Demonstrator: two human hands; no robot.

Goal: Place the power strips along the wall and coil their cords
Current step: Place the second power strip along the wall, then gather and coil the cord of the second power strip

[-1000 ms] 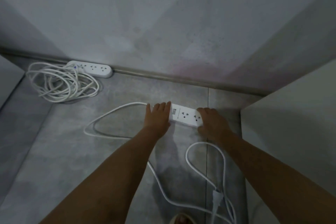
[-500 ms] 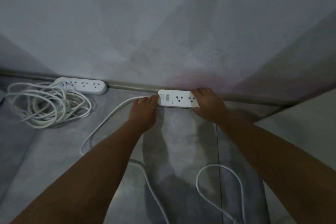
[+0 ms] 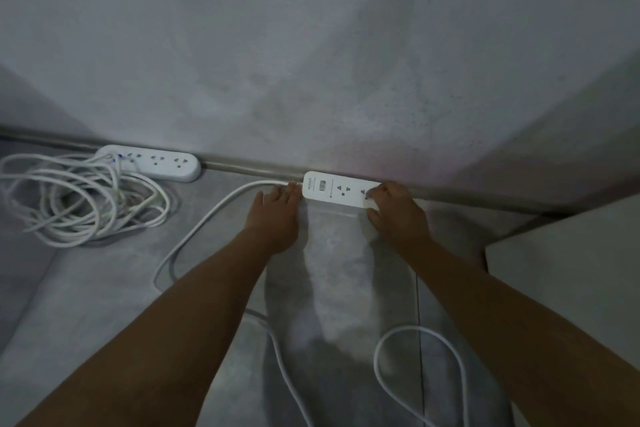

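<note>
The grey wall (image 3: 311, 45) meets the floor (image 3: 104, 288), where a loose coil (image 3: 79, 198) lies beside the left strip (image 3: 162, 165) and an uncoiled cord (image 3: 194, 229) loops back towards the person. The right strip (image 3: 336, 189) lies flat against the wall's foot. The right hand (image 3: 398, 215) grips its right end with curled fingers, and the left hand (image 3: 273, 215) is flat, straight fingertips touching its left end.
</note>
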